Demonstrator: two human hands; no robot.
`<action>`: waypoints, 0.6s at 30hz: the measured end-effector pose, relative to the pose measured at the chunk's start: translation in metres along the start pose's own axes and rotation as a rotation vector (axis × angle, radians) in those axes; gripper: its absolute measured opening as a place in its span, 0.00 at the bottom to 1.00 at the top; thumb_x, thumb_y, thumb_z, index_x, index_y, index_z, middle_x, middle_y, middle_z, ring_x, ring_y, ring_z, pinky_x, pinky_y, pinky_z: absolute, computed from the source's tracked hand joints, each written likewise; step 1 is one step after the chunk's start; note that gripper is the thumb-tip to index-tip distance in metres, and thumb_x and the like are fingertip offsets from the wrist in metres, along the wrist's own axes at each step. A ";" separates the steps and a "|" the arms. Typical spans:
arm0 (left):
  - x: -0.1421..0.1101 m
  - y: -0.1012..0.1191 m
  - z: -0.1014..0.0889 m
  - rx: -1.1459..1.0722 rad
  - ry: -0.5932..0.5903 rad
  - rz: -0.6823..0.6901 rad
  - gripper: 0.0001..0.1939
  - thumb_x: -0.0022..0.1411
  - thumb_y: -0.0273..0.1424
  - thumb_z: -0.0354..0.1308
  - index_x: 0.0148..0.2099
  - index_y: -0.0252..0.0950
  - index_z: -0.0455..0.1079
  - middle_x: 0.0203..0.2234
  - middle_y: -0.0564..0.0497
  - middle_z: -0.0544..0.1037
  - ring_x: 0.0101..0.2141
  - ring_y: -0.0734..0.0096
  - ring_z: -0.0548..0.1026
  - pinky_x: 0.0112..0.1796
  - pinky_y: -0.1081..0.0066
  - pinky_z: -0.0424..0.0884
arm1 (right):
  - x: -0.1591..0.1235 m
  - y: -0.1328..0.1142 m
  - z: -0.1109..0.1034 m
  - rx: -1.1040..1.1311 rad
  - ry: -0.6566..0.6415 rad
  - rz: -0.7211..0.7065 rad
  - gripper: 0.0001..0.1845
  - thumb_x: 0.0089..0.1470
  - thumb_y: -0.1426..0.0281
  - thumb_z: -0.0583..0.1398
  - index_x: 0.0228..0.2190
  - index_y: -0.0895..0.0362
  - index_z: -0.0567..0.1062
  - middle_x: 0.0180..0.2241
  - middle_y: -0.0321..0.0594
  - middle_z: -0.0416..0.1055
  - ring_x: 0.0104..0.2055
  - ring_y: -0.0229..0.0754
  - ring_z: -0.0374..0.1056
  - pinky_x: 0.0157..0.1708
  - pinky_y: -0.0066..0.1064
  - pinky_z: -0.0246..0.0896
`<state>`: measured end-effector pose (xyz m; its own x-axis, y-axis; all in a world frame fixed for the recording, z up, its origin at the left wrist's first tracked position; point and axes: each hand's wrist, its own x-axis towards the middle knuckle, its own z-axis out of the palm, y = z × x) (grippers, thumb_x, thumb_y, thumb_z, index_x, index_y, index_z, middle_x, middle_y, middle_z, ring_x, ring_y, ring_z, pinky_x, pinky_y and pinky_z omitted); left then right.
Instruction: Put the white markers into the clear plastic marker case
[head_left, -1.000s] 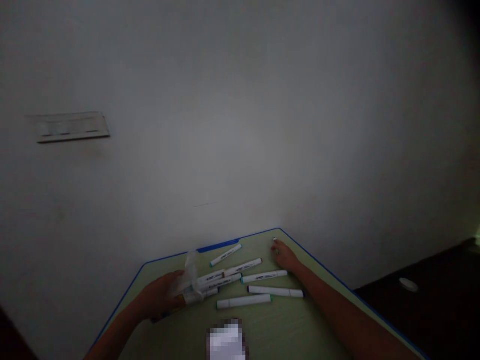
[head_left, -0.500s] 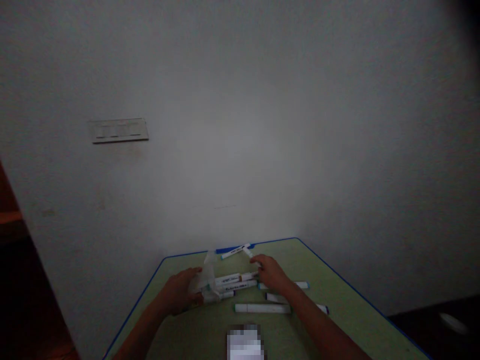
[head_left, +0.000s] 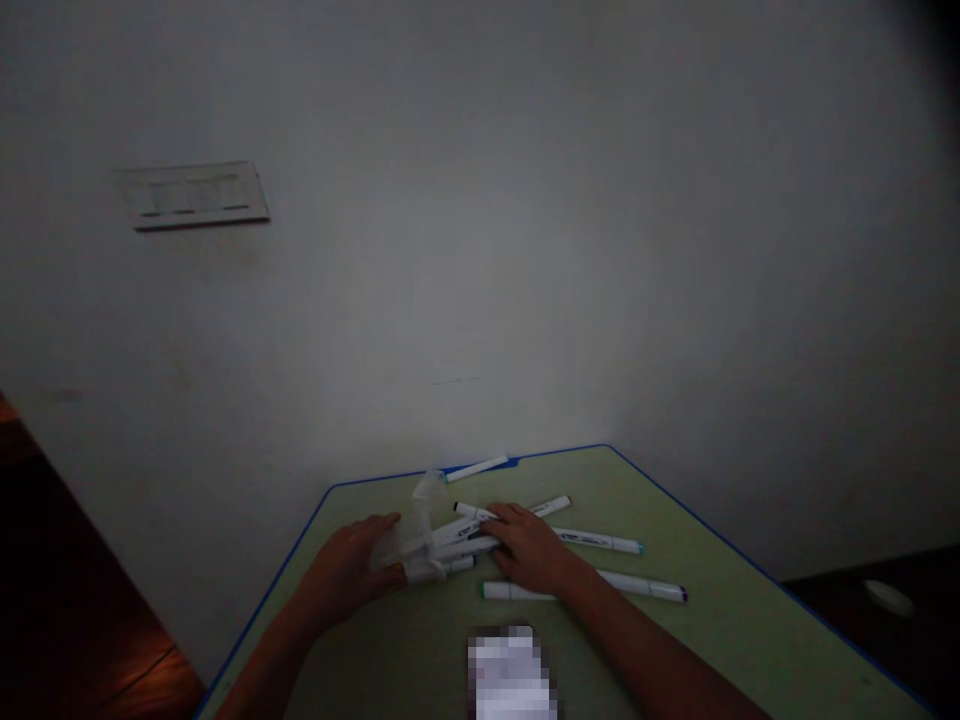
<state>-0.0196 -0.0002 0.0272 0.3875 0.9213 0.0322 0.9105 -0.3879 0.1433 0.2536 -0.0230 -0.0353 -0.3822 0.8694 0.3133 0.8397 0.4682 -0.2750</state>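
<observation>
Left hand (head_left: 343, 568): thumb and fingers close around clear plastic case (head_left: 426, 528) on green table (head_left: 739, 620); white markers (head_left: 469, 547) protrude from its right end. Far edge: 1 loose marker (head_left: 477, 469). Right hand (head_left: 531, 548): fingers bend over markers beside the case; whether they grip any, cannot tell. Beyond: 1 teal-ended marker (head_left: 600, 541); 1 purple-ended marker (head_left: 646, 586), nearer.

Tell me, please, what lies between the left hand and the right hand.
Between the left hand and the right hand lies a translucent case, with white markers sticking out of it; the head view shows this.
</observation>
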 end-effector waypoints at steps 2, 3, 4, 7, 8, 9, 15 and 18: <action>-0.002 -0.004 -0.003 -0.001 -0.003 -0.019 0.37 0.51 0.43 0.56 0.62 0.32 0.58 0.58 0.42 0.63 0.57 0.57 0.62 0.56 0.64 0.56 | 0.000 0.000 0.002 0.006 -0.001 0.007 0.21 0.49 0.74 0.54 0.47 0.57 0.71 0.54 0.46 0.63 0.56 0.47 0.56 0.55 0.38 0.50; -0.003 -0.006 -0.004 -0.003 -0.004 -0.026 0.37 0.51 0.42 0.57 0.62 0.32 0.58 0.58 0.43 0.63 0.57 0.57 0.63 0.56 0.64 0.57 | 0.000 0.001 0.003 0.007 -0.003 0.013 0.21 0.50 0.75 0.54 0.47 0.57 0.71 0.54 0.47 0.62 0.56 0.47 0.55 0.55 0.38 0.50; -0.004 -0.008 -0.005 -0.007 -0.004 -0.031 0.37 0.50 0.41 0.57 0.62 0.33 0.58 0.58 0.43 0.63 0.57 0.58 0.63 0.56 0.64 0.57 | 0.000 0.001 0.003 0.008 -0.005 0.020 0.22 0.50 0.75 0.54 0.48 0.57 0.70 0.55 0.47 0.62 0.57 0.47 0.55 0.56 0.38 0.50; -0.006 -0.013 -0.007 -0.023 -0.012 -0.054 0.38 0.49 0.39 0.57 0.62 0.33 0.57 0.59 0.44 0.63 0.57 0.57 0.62 0.56 0.64 0.57 | -0.001 0.003 0.003 0.008 -0.007 0.031 0.22 0.50 0.75 0.54 0.48 0.58 0.70 0.55 0.48 0.61 0.57 0.48 0.55 0.55 0.39 0.51; -0.006 -0.013 -0.006 -0.029 -0.013 -0.057 0.38 0.49 0.40 0.57 0.62 0.33 0.57 0.59 0.44 0.63 0.57 0.57 0.62 0.56 0.64 0.57 | -0.001 0.003 0.003 0.008 -0.007 0.033 0.22 0.50 0.74 0.54 0.48 0.58 0.70 0.55 0.48 0.61 0.57 0.48 0.55 0.55 0.39 0.51; -0.006 -0.013 -0.006 -0.034 -0.013 -0.059 0.38 0.50 0.40 0.57 0.62 0.33 0.57 0.59 0.44 0.63 0.57 0.57 0.62 0.56 0.64 0.57 | 0.000 0.003 0.003 0.007 -0.004 0.034 0.21 0.50 0.74 0.54 0.48 0.58 0.70 0.55 0.48 0.61 0.57 0.49 0.55 0.55 0.39 0.51; -0.004 -0.009 0.000 -0.064 0.010 -0.034 0.37 0.49 0.38 0.57 0.61 0.34 0.58 0.58 0.45 0.64 0.57 0.60 0.63 0.56 0.66 0.57 | 0.007 -0.001 0.004 -0.013 -0.025 0.039 0.33 0.47 0.70 0.58 0.56 0.60 0.63 0.55 0.52 0.61 0.57 0.51 0.54 0.57 0.42 0.48; -0.002 -0.008 0.000 -0.063 0.014 -0.027 0.37 0.48 0.37 0.57 0.61 0.35 0.59 0.58 0.45 0.64 0.56 0.61 0.64 0.55 0.67 0.58 | 0.016 -0.007 0.007 -0.032 -0.057 0.018 0.40 0.45 0.67 0.60 0.60 0.57 0.57 0.57 0.53 0.58 0.59 0.54 0.52 0.58 0.48 0.44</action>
<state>-0.0274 0.0014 0.0255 0.3602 0.9320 0.0411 0.9096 -0.3607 0.2063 0.2393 -0.0115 -0.0346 -0.3877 0.8856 0.2557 0.8581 0.4481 -0.2507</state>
